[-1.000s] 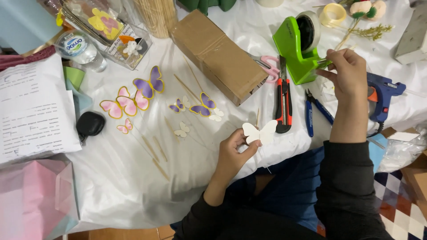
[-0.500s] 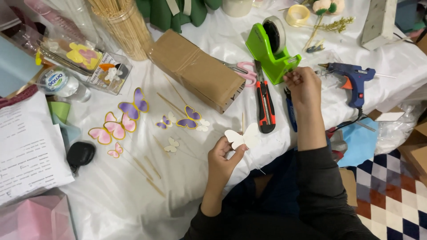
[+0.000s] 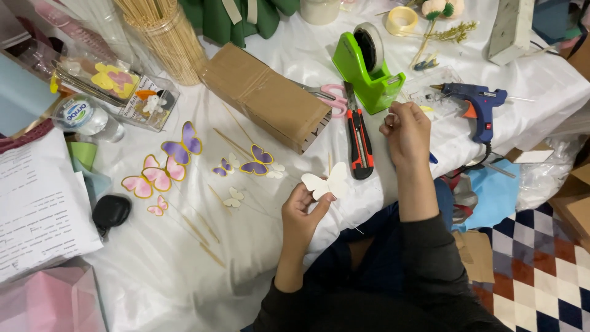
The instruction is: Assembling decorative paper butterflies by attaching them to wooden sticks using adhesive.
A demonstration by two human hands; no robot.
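My left hand (image 3: 302, 212) holds a white paper butterfly (image 3: 326, 182) on a thin wooden stick, just above the front edge of the white-covered table (image 3: 184, 276). My right hand (image 3: 407, 132) is raised near the green tape dispenser (image 3: 367, 64), its fingers pinched on a small clear strip of tape. A red and black utility knife (image 3: 359, 139) lies between the two hands. Pink-handled scissors (image 3: 329, 97) lie beside the dispenser.
A brown cardboard box (image 3: 265, 95) lies mid-table. Purple and pink paper butterflies (image 3: 166, 166) and loose skewers lie to the left. A jar of skewers (image 3: 165, 38) stands behind, a blue glue gun (image 3: 478, 104) at right, printed papers (image 3: 37, 203) at far left.
My right hand has drawn back from the tape dispenser toward me with a bit of tape. My left hand keeps the white butterfly. The camera has shifted, so the table sits lower in view.
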